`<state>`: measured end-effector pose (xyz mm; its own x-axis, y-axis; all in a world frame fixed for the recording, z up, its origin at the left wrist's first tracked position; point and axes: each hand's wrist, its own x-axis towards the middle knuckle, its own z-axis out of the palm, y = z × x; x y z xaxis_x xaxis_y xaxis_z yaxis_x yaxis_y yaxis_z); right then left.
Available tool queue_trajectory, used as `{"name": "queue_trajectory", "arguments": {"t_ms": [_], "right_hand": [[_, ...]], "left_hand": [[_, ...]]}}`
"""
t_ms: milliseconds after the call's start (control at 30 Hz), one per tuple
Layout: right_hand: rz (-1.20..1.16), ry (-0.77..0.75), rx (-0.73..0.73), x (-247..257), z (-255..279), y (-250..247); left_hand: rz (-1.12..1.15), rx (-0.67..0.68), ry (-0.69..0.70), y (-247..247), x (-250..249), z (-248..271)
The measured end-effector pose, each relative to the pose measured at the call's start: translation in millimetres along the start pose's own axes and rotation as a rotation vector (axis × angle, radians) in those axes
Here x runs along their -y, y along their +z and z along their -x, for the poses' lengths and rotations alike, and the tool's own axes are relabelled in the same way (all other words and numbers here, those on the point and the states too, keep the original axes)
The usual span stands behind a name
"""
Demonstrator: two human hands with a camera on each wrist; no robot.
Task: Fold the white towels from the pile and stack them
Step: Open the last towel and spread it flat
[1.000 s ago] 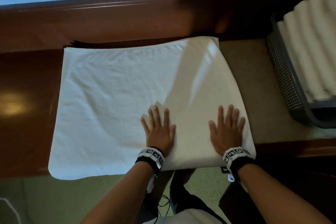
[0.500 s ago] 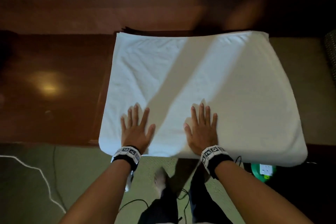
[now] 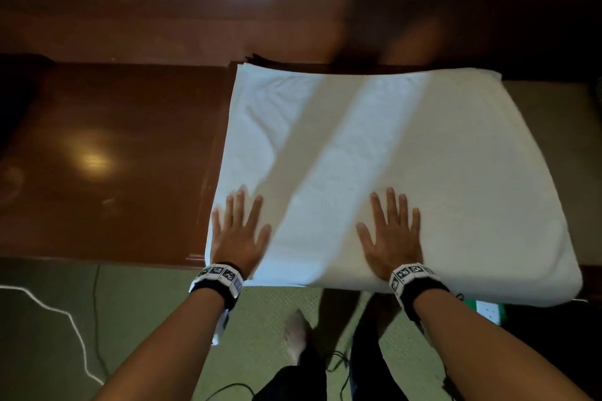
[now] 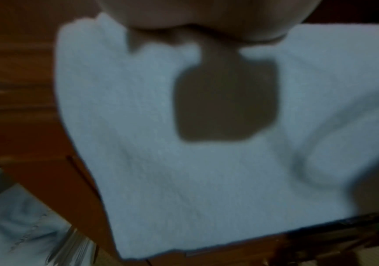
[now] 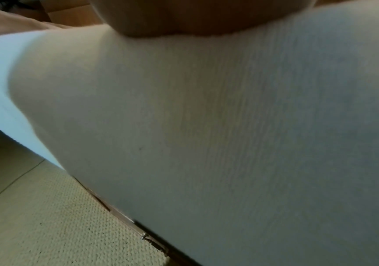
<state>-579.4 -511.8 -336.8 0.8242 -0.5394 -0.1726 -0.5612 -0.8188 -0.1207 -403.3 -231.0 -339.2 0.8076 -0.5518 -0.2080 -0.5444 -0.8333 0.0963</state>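
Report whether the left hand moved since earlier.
Yes. The left hand slid left across the towel, from its middle to its left edge.

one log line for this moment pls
stage: smoothing | left hand: flat on white towel, near left edge | right hand: flat on towel | towel: spread on wooden table

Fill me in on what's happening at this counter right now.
A person is working on a white towel spread flat on a wooden counter. Both hands lie palm-down with fingers straight on the towel's near edge: the left hand at its near left corner, the right hand nearer the middle. They appear to be pressing or smoothing it. The towel's near edge hangs slightly over the counter's front. No stack of folded towels is in view.
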Motion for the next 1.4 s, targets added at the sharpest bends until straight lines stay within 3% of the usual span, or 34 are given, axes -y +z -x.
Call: {"name": "queue_trajectory", "arguments": {"t_ms": [167,233,300,333,467,533,700,800,967,1100,1233,1400], "right_hand": [[-0.089,0.033,0.128,2.9,5.7,-8.0],[-0.192,0.020,0.087,2.2,21.4,-15.8],[-0.362,0.022,-0.073,-2.0,44.2,-19.6],[-0.456,0.041,-0.144,-4.5,57.3,-19.0],[-0.695,0.164,-0.283,-21.4,104.5,-0.2],[-0.800,0.257,-0.244,-32.5,117.7,13.2],[-0.947,0.408,-0.172,-54.5,125.2,28.4],[-1.092,0.647,-0.050,-67.6,121.6,43.2],[-1.535,1.046,0.012,-82.4,103.5,75.2],[-1.736,1.174,0.084,-83.9,99.5,85.9],[-1.775,1.220,0.082,-88.0,102.9,91.2],[-1.831,1.249,0.055,-96.7,121.3,75.4]], "left_hand": [[0.045,0.104,-0.135,-16.0,-4.7,2.4],[0.190,-0.035,-0.191,-26.9,-23.0,15.9],[0.460,-0.235,-0.202,-31.5,-46.9,36.4],[0.607,-0.225,-0.216,-31.8,-60.3,46.8],[0.981,0.058,-0.329,-10.4,-105.6,76.4],[1.124,0.155,-0.443,9.9,-122.4,88.0],[1.480,0.425,-0.899,55.7,-151.8,97.6],[1.605,0.470,-1.061,79.6,-162.8,94.8],[1.779,0.335,-1.123,100.7,-179.5,87.2],[1.802,0.238,-1.165,105.0,-183.3,77.4],[1.776,0.154,-1.261,110.9,-180.6,80.3],[1.830,0.089,-1.216,100.7,-181.8,103.9]]}}
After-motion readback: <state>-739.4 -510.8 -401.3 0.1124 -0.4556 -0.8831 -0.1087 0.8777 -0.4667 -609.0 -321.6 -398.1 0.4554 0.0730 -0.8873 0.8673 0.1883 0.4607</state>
